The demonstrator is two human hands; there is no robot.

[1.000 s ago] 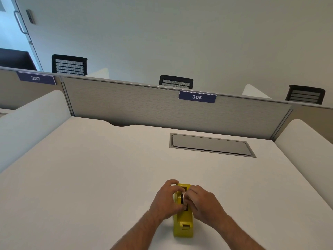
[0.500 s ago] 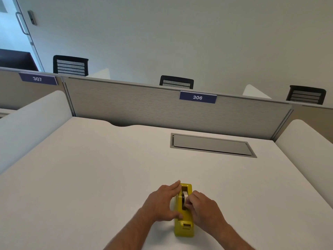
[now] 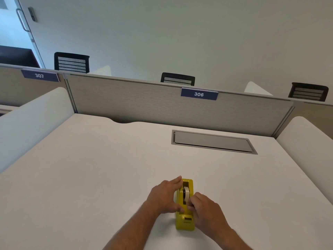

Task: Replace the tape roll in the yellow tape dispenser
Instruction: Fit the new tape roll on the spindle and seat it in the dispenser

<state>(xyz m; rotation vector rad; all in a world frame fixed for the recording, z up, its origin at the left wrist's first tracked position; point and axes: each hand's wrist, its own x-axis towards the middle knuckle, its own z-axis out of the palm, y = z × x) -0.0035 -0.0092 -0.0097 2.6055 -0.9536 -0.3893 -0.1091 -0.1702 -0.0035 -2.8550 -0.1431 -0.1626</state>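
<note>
The yellow tape dispenser (image 3: 185, 221) stands on the white desk (image 3: 90, 177) near its front edge, cutter end toward me. A tape roll (image 3: 186, 193) sits upright in its slot, pale with a dark core. My left hand (image 3: 164, 197) lies along the dispenser's left side, fingers stretched forward and thumb pressed against the body. My right hand (image 3: 205, 211) is at the right side, its fingertips pinched at the near edge of the roll. Whether they hold a tape end is too small to tell.
A grey flush cable cover (image 3: 213, 142) is set into the desk at the back right. Grey partition panels (image 3: 144, 103) with labels 306 and 307 close off the far side. White curved dividers (image 3: 32, 120) flank the desk. Black chairs stand beyond the partition.
My left hand moved off the top of the roll down to the dispenser's left side and flattened out. My right hand slid back toward me; the roll now shows in its slot.
</note>
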